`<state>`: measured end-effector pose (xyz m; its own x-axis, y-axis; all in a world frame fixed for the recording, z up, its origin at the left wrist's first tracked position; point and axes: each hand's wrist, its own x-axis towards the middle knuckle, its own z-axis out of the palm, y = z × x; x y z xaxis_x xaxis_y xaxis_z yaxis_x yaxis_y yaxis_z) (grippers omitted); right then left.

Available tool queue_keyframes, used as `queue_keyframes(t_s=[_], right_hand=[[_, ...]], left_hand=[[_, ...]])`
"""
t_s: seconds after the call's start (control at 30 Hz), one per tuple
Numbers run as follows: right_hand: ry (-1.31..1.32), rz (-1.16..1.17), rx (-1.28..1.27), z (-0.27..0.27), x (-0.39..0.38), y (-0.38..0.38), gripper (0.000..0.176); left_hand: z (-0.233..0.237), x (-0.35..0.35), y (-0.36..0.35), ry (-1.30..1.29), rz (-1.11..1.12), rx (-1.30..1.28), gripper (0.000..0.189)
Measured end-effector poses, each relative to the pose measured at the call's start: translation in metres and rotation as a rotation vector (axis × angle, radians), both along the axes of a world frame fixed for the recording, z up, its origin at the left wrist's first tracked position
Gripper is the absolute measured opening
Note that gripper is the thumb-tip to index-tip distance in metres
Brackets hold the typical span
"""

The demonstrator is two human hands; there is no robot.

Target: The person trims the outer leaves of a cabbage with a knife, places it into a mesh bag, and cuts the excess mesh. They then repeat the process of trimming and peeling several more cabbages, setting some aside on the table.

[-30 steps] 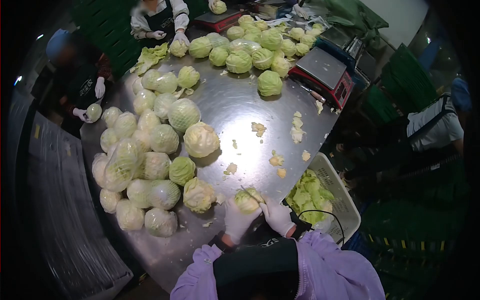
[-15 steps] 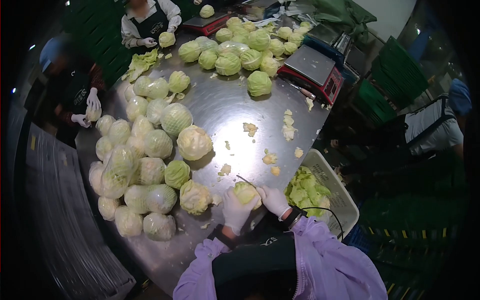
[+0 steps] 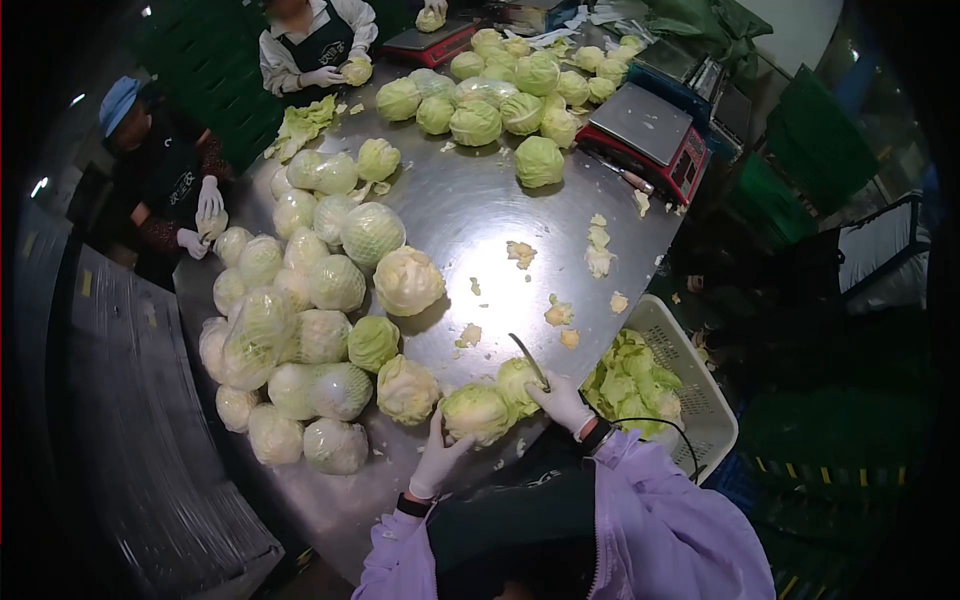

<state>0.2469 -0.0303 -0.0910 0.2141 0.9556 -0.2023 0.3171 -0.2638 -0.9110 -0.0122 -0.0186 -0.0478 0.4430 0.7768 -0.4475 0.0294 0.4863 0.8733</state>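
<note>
My left hand (image 3: pixel 438 458), in a white glove, rests against the left and near sides of a trimmed cabbage (image 3: pixel 474 416), its thumb and fingers curved round it. A second cabbage (image 3: pixel 517 384), paler green, touches that one on its right. My gloved right hand (image 3: pixel 562 402) is closed on the handle of a knife (image 3: pixel 528 358); the thin curved blade points up and away over the second cabbage. To the left, a yellowish loose cabbage (image 3: pixel 407 390) and a green cabbage (image 3: pixel 374 343) lie beside the wrapped ones.
Several film-wrapped cabbages (image 3: pixel 337 283) cover the left of the metal table (image 3: pixel 455 215). Leaf scraps (image 3: pixel 558 312) lie on it. A white crate (image 3: pixel 712 418) of leaves stands at my right. Farther off are a red scale (image 3: pixel 645 135), more cabbages (image 3: pixel 475 122) and co-workers.
My hands have moved apart; the left is now lower left. Two cabbages show side by side where one was between my hands. The knife blade stands out more. The view has shifted slightly.
</note>
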Motion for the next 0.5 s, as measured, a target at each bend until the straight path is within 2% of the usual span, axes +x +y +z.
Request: queue_keyframes(t_s=[0.03,0.1,0.17,0.23,0.27,0.3,0.37,0.43,0.5], right_hand=[[0.006,0.005,-0.002,0.015,-0.006,0.001,0.034],[-0.024,0.104,0.024,0.035,-0.018,0.0,0.033],[-0.017,0.097,0.116,0.051,-0.025,-0.002,0.032],[0.018,0.073,0.221,0.069,-0.02,-0.004,0.033],[0.048,0.025,0.081,0.087,-0.011,-0.007,0.03],[0.229,-0.02,-0.13,0.107,0.001,-0.007,0.029],[0.345,-0.088,-0.052,0.101,0.024,-0.015,0.029],[0.392,-0.121,-0.078,0.103,0.048,-0.029,0.03],[0.438,-0.159,-0.1,0.107,0.064,-0.041,0.032]], left_hand=[[0.011,0.003,-0.003,0.006,0.005,-0.002,0.073],[0.024,0.014,-0.012,-0.085,0.303,-0.314,0.07],[0.001,0.014,-0.01,-0.095,0.331,-0.333,0.065],[-0.016,0.017,-0.006,-0.554,0.359,-0.419,0.063],[-0.016,0.019,-0.006,-0.664,0.343,-0.498,0.064],[-0.01,0.025,-0.006,-0.664,0.336,-0.5,0.064],[0.001,0.039,-0.004,-0.847,0.3,-0.464,0.067],[0.015,0.048,-0.001,-0.796,0.263,-0.438,0.07],[0.029,0.056,0.005,-0.741,0.11,-0.257,0.076]])
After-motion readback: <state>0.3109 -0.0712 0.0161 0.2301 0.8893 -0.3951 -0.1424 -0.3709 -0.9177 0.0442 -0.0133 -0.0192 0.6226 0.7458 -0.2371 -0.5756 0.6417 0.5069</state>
